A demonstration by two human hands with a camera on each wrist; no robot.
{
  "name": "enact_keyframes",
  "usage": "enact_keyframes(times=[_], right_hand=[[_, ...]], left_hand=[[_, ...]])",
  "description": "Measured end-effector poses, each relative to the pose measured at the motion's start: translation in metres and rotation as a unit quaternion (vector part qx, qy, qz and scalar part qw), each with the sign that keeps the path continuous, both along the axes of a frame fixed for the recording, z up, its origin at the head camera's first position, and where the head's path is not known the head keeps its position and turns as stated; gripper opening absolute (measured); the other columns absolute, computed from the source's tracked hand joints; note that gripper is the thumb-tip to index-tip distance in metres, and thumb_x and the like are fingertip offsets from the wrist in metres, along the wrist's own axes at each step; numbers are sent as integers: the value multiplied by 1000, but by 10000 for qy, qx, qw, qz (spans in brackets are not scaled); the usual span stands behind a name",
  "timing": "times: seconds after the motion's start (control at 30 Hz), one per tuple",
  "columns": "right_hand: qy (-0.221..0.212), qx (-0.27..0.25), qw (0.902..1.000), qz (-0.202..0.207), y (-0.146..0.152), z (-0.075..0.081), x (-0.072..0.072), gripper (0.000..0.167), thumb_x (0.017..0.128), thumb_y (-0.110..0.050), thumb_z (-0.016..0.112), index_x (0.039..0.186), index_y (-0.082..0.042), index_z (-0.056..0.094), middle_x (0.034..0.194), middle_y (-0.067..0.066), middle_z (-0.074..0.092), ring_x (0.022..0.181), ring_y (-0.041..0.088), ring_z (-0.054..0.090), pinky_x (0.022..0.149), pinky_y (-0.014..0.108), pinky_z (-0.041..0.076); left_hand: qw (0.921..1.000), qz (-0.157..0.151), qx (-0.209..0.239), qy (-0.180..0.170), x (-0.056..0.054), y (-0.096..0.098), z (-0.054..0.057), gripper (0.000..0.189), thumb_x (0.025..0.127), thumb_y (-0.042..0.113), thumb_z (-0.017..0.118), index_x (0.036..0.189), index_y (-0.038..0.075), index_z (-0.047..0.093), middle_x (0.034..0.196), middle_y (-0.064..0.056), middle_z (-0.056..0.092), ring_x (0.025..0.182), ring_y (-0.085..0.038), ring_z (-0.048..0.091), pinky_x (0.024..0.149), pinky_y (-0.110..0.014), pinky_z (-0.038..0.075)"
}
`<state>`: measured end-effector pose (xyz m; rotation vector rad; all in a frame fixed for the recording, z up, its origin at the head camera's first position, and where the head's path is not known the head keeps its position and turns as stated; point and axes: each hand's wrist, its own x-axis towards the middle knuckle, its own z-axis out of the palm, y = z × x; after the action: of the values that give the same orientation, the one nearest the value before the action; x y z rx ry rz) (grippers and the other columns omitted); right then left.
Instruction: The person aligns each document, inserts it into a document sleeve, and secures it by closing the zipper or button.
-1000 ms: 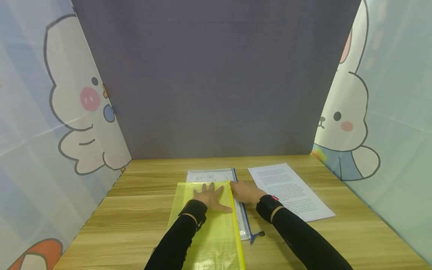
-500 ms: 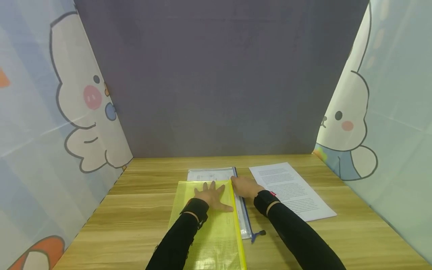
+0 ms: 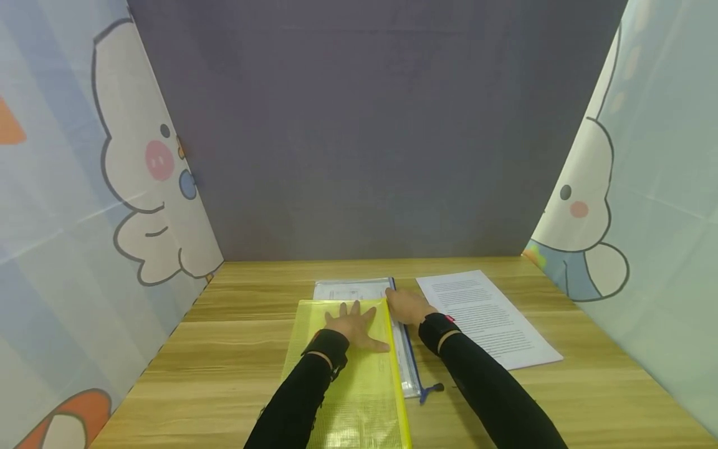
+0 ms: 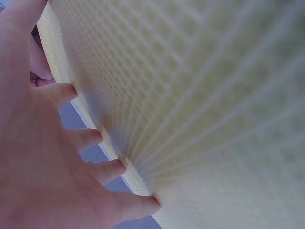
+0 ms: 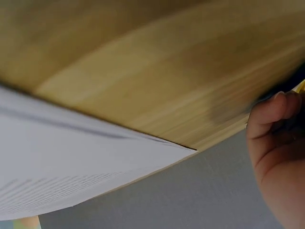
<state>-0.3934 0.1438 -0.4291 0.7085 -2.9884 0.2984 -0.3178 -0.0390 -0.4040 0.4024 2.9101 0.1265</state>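
Observation:
A yellow mesh zip pouch [image 3: 359,405] lies on the table in the head view, with a brighter yellow strip along its right edge. My left hand [image 3: 356,327] rests on its upper part with the fingers spread; in the left wrist view the fingertips [image 4: 114,168] press on the mesh. At the pouch's top right corner, my right hand [image 3: 408,307] pinches the end of the yellow strip with curled fingers. Whatever small part sits between thumb and finger is hidden. Underneath lies a clear pouch [image 3: 348,289] with a blue zip edge and printed paper inside, partly covered.
Printed white sheets [image 3: 488,318] lie to the right, beside my right forearm. A blue pull tab with a dark end [image 3: 432,390] sticks out from the clear pouch's lower right corner. A dark grey panel [image 3: 370,137] stands behind the wooden table [image 3: 224,374].
The head view has shifted slightly. My right hand stays at the pouch's top right corner, its wrist and forearm a little further left. The left hand keeps its place on the yellow pouch.

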Motion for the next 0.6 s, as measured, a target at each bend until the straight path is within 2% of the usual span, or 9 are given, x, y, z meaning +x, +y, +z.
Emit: enact_keyframes(times=[0.23,0.47,0.53,0.6], right_hand=[[-37,-33,9999,-88,-2,1,-4,16,100,-8,62,115,-2,58,97,16,68,86,30,68,75,44,57],[-33,39,9995,-306,-4,5,-5,24,102,-19,61,120,-3,59,107,17,70,96,31,69,81,46,56],[-99,-53,9995,-283,-3,6,-5,25,104,-18,58,122,-1,59,110,17,70,97,30,69,82,46,56],[-331,-366,9985,-220,1,6,-7,22,105,-15,53,119,1,59,107,17,68,94,29,67,81,44,55]], left_hand=[[10000,-2,-67,-9,0,0,-2,104,78,83,62,162,31,29,168,-12,20,152,-44,17,112,-75,18],[9997,7,-231,16,-1,2,0,104,78,84,61,162,32,28,168,-11,20,152,-44,18,112,-74,19],[9998,8,-217,17,-1,2,0,104,78,84,60,162,32,28,168,-11,20,152,-43,17,113,-74,19],[9998,6,-193,2,0,2,-1,103,78,83,60,162,33,27,169,-11,19,152,-43,17,113,-74,18]])
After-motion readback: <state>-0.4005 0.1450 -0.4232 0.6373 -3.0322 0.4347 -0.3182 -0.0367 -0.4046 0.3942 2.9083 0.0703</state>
